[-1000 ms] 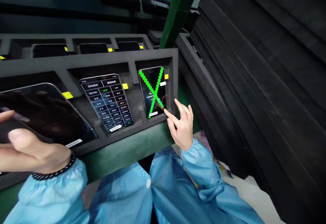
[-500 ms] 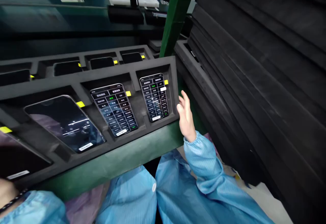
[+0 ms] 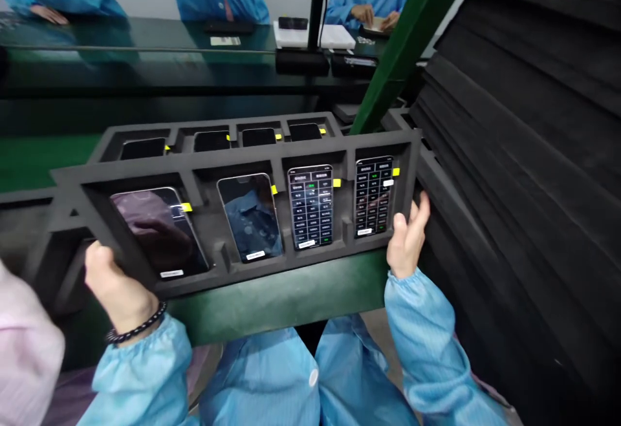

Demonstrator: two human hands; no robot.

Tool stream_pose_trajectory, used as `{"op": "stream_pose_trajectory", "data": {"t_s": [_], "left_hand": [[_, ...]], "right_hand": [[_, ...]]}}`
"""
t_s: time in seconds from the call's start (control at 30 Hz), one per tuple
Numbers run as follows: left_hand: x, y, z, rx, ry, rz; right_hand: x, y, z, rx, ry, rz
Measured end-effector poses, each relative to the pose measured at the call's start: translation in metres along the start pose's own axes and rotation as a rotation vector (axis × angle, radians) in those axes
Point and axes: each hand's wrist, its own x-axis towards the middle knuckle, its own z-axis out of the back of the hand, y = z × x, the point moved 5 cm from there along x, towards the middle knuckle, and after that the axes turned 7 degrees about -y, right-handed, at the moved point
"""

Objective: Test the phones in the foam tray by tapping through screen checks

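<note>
A black foam tray [image 3: 310, 146] stands tilted up toward me, with several phones in its pockets. The two right-hand phones, the far-right phone [image 3: 373, 196] and the phone [image 3: 311, 206] beside it, show lit grids of test items. A dark-screened phone [image 3: 250, 217] and a larger dark phone [image 3: 160, 229] fill the pockets to the left. Each carries a yellow tab and a white label. My left hand [image 3: 121, 287] grips the tray's lower left end, its fingers mostly hidden. My right hand [image 3: 408, 235] clasps the right end, thumb in front.
Behind stands a second foam tray [image 3: 218, 122] with phones. Black foam sheets or trays [image 3: 528, 154] are piled high on the right, by a slanted green post [image 3: 412, 38]. Co-workers in blue coats sit across the dark bench [image 3: 160, 70]. A pink sleeve [image 3: 24, 342] is at my left.
My view has shifted left, bringing the whole tray into sight. My right hand has closed from beside the tray onto its right end. My left hand now shows at the left end.
</note>
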Motion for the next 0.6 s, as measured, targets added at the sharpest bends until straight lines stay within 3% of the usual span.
{"op": "stream_pose_trajectory", "data": {"t_s": [0.17, 0.27, 0.33, 0.4, 0.43, 0.47, 0.57, 0.6], "left_hand": [[-0.003, 0.006, 0.004, -0.001, -0.095, 0.089], [-0.006, -0.002, 0.006, -0.004, -0.141, 0.088], [-0.015, -0.016, 0.008, -0.006, -0.198, 0.027], [-0.032, -0.040, 0.014, -0.022, -0.294, -0.117], [-0.043, -0.056, 0.017, -0.040, -0.334, -0.230], [-0.054, -0.070, 0.016, -0.051, -0.288, -0.300], [-0.082, -0.099, -0.008, 0.019, 0.206, -0.366], [-0.090, -0.105, -0.014, 0.065, 0.295, -0.389]], "right_hand": [[-0.014, 0.022, 0.009, 0.023, -0.189, 0.160], [-0.035, 0.052, 0.013, -0.093, -0.290, 0.258], [-0.049, 0.082, 0.005, -0.055, -0.220, 0.347], [-0.061, 0.113, -0.022, 0.026, 0.147, 0.375], [-0.065, 0.127, -0.034, 0.058, 0.265, 0.373], [-0.069, 0.140, -0.044, 0.089, 0.354, 0.385], [-0.073, 0.160, -0.071, 0.123, 0.518, 0.369], [-0.074, 0.162, -0.077, 0.120, 0.546, 0.362]]}}
